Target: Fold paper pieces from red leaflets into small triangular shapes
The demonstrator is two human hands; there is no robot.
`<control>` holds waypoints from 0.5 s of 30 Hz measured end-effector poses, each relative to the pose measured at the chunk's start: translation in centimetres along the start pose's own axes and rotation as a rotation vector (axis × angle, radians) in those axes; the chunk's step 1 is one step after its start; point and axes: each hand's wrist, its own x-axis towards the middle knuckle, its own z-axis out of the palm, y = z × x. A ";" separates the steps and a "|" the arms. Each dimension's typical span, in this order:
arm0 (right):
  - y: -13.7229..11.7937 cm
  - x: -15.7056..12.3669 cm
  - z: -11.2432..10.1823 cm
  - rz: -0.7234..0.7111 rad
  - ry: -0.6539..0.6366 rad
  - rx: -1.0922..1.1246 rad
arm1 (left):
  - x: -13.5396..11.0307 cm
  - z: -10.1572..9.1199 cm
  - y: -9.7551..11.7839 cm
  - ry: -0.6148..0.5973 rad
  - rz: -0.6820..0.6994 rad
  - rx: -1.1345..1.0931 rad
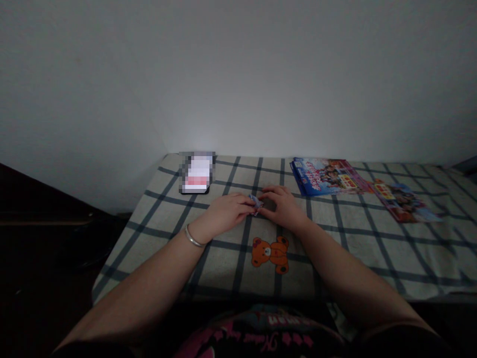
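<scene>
A small folded-looking piece, bluish-purple with some red and white (256, 201), sits between my two hands over the middle of the checked cloth. My left hand (226, 211), with a silver bangle on the wrist, has its fingers closed on the piece's left side. From the right, the thumb and fingers of my right hand (283, 206) curve in and pinch its other edge. Fingers cover much of the piece, so its exact kind cannot be made out. Just below my hands, an orange bear figure (271, 253) lies flat on the cloth.
A phone with a lit screen (197, 173) lies at the back left. Colourful printed leaflets (328, 176) are stacked at the back right, with another leaflet (406, 201) beside them. The checked tablecloth (156, 211) reaches back to a pale wall (261, 79).
</scene>
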 end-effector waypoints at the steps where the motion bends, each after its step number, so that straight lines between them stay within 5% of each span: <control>1: -0.3 -0.1 0.0 -0.001 -0.010 -0.014 | 0.0 0.0 -0.1 -0.004 -0.007 -0.012; 15: -2.3 -0.2 0.1 0.027 -0.044 -0.103 | -0.3 -0.7 -1.3 -0.029 -0.030 -0.127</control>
